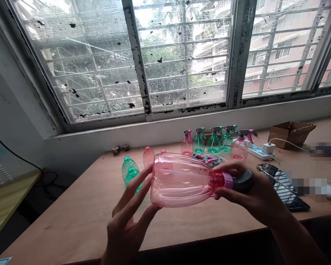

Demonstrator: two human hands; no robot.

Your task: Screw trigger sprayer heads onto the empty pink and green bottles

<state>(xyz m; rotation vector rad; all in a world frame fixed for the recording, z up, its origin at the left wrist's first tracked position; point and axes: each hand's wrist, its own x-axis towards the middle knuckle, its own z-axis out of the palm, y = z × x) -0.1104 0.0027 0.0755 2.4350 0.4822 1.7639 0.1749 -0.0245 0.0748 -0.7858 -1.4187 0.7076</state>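
A clear pink spray bottle (182, 180) lies sideways in the air between my hands, above the front of the table. My left hand (129, 217) grips its base end, thumb below and fingers on the far side. At the neck, my right hand (245, 191) closes around the pink collar and dark grey spray head. A thin dip tube runs inside the bottle. Behind it stand headless bottles: a green bottle (129, 165), another green bottle (131, 175) and a pink bottle (148, 156). A further pink one shows partly through the held bottle.
Several bottles with spray heads, among them a green spray bottle (213, 143), stand near the window. Loose spray heads (209, 160) lie before them. To the right are a power strip (260, 151), a cardboard box (291, 134) and a dark tablet (284, 187).
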